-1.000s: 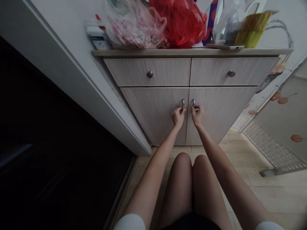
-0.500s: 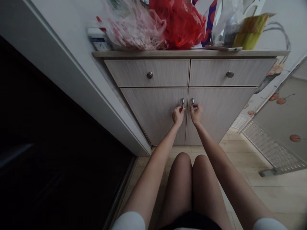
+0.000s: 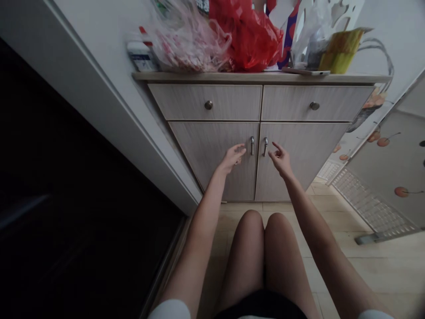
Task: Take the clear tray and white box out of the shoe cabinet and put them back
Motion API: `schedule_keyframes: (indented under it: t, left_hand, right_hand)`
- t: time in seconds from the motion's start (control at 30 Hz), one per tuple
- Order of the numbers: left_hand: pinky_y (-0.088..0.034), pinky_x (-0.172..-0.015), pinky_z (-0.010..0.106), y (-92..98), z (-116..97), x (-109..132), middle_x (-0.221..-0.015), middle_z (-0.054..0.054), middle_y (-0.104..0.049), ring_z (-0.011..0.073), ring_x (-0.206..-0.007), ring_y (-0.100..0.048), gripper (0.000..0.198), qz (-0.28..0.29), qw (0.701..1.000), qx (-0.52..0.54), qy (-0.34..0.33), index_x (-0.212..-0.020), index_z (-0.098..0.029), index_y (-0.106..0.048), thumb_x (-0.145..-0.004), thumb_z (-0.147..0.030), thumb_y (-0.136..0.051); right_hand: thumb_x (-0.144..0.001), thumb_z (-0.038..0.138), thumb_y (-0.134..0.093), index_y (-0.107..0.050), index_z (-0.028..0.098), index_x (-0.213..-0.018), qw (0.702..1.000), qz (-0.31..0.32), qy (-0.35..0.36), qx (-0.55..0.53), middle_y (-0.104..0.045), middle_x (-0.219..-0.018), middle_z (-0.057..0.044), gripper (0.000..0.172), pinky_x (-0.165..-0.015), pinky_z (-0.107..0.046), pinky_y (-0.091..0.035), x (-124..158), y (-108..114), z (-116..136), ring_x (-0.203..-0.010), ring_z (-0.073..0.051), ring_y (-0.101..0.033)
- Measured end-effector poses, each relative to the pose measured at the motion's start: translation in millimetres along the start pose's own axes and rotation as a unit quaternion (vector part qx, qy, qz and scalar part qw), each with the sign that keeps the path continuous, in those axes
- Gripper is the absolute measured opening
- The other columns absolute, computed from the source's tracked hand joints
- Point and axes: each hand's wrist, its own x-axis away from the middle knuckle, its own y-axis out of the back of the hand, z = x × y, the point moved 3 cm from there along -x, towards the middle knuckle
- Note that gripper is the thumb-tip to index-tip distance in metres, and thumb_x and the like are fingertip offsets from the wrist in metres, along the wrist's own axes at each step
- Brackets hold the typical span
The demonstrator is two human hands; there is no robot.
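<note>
A pale wood-grain cabinet stands before me, with its left door [image 3: 212,150] and right door [image 3: 308,150] both closed. Just left of the left door's metal handle [image 3: 252,145] is my left hand [image 3: 233,158], holding nothing, its fingers apart. On the other side, my right hand [image 3: 280,159] hovers right of the right door's handle [image 3: 265,146], with thumb and index finger spread and nothing between them. Neither hand touches a handle. Above the doors are two closed drawers with round knobs, the left knob [image 3: 208,105] and the right knob [image 3: 314,106].
On the cabinet top [image 3: 199,77] sit a pinkish clear plastic bag [image 3: 189,44], a red plastic bag [image 3: 249,40], a white bottle [image 3: 142,56], a flat device [image 3: 305,71] and a yellow pouch [image 3: 341,51]. A dark doorway is at left, a white-framed panel [image 3: 392,177] at right.
Both hands have let go of the door handles and drawn apart, the left one leftward and the right one rightward. The doors stay closed. The view has shifted slightly.
</note>
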Motion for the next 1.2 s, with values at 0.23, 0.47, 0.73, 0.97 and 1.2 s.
schedule_keyframes:
  t: [0.23, 0.47, 0.73, 0.97, 1.2]
  left_hand:
    - [-0.028, -0.049, 0.024, 0.1, 3, 76, -0.044, -0.013, -0.011, 0.0076, -0.037, -0.004, 0.049, 0.008, 0.968, 0.25, -0.013, -0.144, -0.033, -0.047, -0.096, -0.027, -0.042]
    - [-0.03, -0.054, 0.025, -25.3, 31, 96, -0.048, -0.013, -0.003, 0.0087, -0.039, 0.001, 0.048, -0.049, 0.963, 0.264, 0.0, -0.145, -0.036, -0.044, -0.098, -0.03, -0.033]
    - [-0.031, -0.054, 0.024, -34.0, 41, 99, -0.048, -0.013, -0.004, 0.0086, -0.04, 0.001, 0.048, -0.044, 0.963, 0.266, 0.011, -0.145, -0.036, -0.044, -0.098, -0.027, -0.035]
    - [-0.04, -0.057, 0.024, -42.7, 35, 43, -0.053, -0.009, -0.041, 0.0083, -0.044, -0.037, 0.043, -0.097, 0.991, 0.094, 0.017, -0.132, -0.023, -0.058, -0.09, -0.032, -0.059]
    - [-0.045, -0.091, 0.035, -60.8, 12, -22, -0.104, 0.015, -0.07, 0.0232, -0.098, -0.065, 0.021, -0.205, 0.944, -0.237, -0.098, -0.104, -0.015, -0.069, -0.084, -0.02, -0.067]
  right_hand:
    - [-0.066, 0.016, -0.062, -0.021, 0.046, -0.152, 0.877, 0.212, -0.086, -0.422, -0.023, -0.053, 0.016, 0.099, -0.041, -0.019, -0.013, 63, 14, 18, -0.04, -0.006, -0.007]
    - [-0.068, 0.02, -0.066, -0.035, 0.047, -0.145, 0.832, 0.219, -0.077, -0.504, -0.013, -0.051, 0.017, 0.088, -0.041, -0.019, -0.006, 75, 11, -10, -0.039, -0.004, 0.002]
    - [-0.07, 0.03, -0.065, -0.036, 0.041, -0.147, 0.874, 0.171, -0.094, -0.444, -0.013, -0.049, 0.017, 0.083, -0.042, -0.022, -0.007, 79, 11, -17, -0.042, -0.006, 0.002]
    - [-0.078, 0.041, -0.059, -0.06, 0.022, -0.128, 0.997, -0.013, -0.011, -0.073, -0.056, -0.071, 0.003, 0.053, -0.058, -0.025, -0.037, 34, -1, -17, -0.054, -0.01, -0.04]
    - [-0.086, 0.043, -0.058, -0.066, 0.013, -0.11, 0.947, -0.115, 0.068, 0.293, -0.067, -0.102, -0.016, 0.039, -0.084, -0.036, -0.043, -27, -32, -14, -0.094, -0.025, -0.06]
